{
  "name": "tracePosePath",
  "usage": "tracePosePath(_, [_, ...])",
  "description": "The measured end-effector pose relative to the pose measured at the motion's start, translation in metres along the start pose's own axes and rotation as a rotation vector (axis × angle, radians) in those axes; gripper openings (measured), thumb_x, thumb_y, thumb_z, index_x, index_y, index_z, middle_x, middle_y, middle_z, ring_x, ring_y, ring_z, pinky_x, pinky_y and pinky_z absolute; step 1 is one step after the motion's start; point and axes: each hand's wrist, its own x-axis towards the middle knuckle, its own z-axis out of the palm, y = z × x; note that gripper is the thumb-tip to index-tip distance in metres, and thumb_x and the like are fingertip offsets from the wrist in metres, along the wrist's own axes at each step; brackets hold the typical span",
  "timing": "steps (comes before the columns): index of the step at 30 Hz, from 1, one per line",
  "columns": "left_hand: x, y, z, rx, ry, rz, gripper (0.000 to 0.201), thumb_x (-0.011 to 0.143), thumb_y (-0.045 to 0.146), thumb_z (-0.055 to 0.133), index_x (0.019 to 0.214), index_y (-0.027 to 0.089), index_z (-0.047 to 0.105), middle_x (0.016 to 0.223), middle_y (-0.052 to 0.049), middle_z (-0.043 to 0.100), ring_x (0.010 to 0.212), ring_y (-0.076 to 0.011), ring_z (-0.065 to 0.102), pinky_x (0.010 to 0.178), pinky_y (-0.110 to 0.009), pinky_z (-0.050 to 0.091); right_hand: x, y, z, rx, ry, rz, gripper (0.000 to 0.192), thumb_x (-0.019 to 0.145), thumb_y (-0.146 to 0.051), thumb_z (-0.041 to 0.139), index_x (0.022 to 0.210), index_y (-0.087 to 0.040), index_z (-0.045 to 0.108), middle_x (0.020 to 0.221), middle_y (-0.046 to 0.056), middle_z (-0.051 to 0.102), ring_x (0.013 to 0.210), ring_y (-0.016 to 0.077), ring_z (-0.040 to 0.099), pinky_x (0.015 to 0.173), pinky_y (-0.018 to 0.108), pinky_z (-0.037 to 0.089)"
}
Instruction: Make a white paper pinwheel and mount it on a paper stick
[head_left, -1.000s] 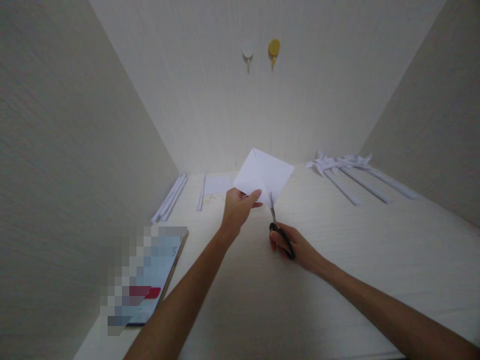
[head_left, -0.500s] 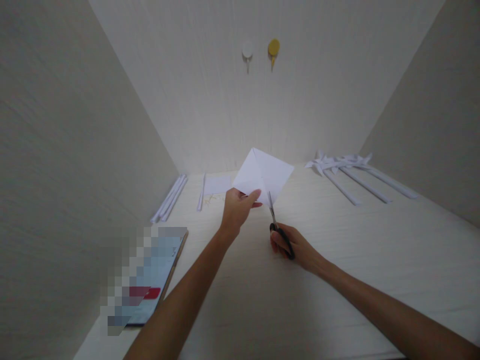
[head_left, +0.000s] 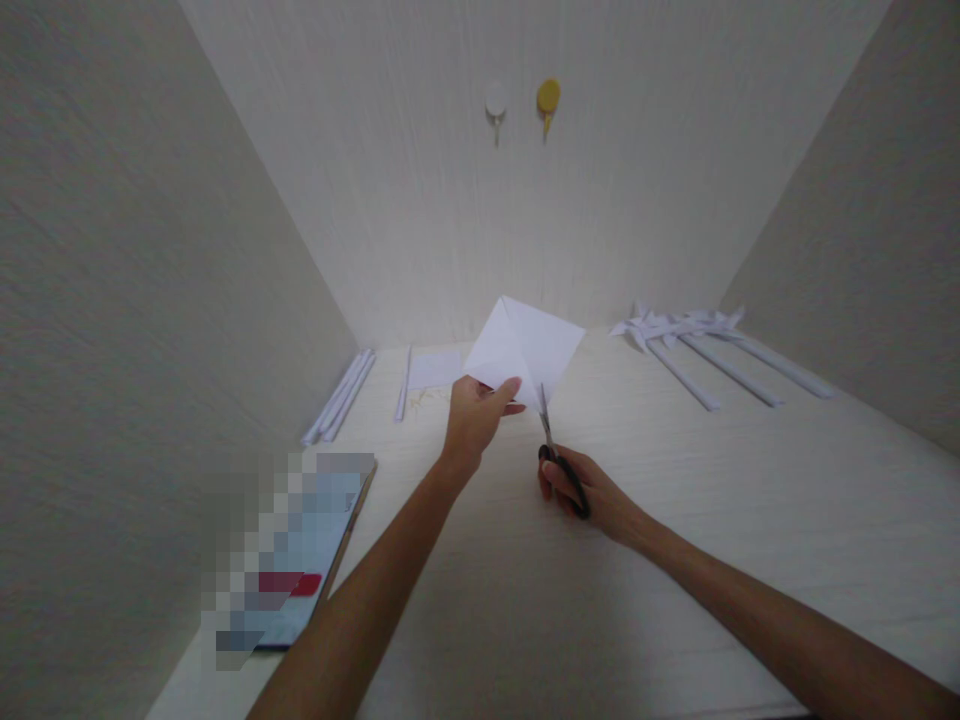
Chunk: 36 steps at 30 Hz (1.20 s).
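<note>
Paper point(head_left: 525, 345), a creased white square, is held above the desk point(head_left: 675, 520) by the left hand point(head_left: 474, 415), pinched at its near corner. Since a second ago it has barely shifted. The right hand point(head_left: 581, 485) grips black scissors point(head_left: 553, 455), blades at the lower edge, seemingly a little further in. Walls close both sides; bare desk lies ahead, rolled strips point(head_left: 341, 398) left, pinwheels point(head_left: 697, 335) right, tablet point(head_left: 300, 545) near.

Setting: a paper-craft workspace, likely in a home. Pale wood-grain desk point(head_left: 675, 520) boxed in by matching panels at the back and both sides. Two round hooks point(head_left: 521, 103), one white, one yellow, on the back panel. Rolled paper sticks point(head_left: 341, 397) and folded pinwheels point(head_left: 679, 325) laid out.
</note>
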Motion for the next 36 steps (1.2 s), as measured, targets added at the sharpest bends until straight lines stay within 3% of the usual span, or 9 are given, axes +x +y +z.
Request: tracePosePath(36, [0.0009, -0.0011, -0.0009, -0.005, -0.015, 0.006, 0.011, 0.059, 0.018, 0.065, 0.064, 0.009, 0.059, 0.048, 0.005, 0.052, 0.048, -0.0076, 0.053, 0.049, -0.021, 0.053, 0.0008, -0.0008, 0.0005, -0.07, 0.042, 0.021, 0.051, 0.072, -0.067, 0.038, 0.058, -0.019, 0.04, 0.051, -0.004, 0.041, 0.046, 0.0084, 0.036, 0.044, 0.023, 0.027])
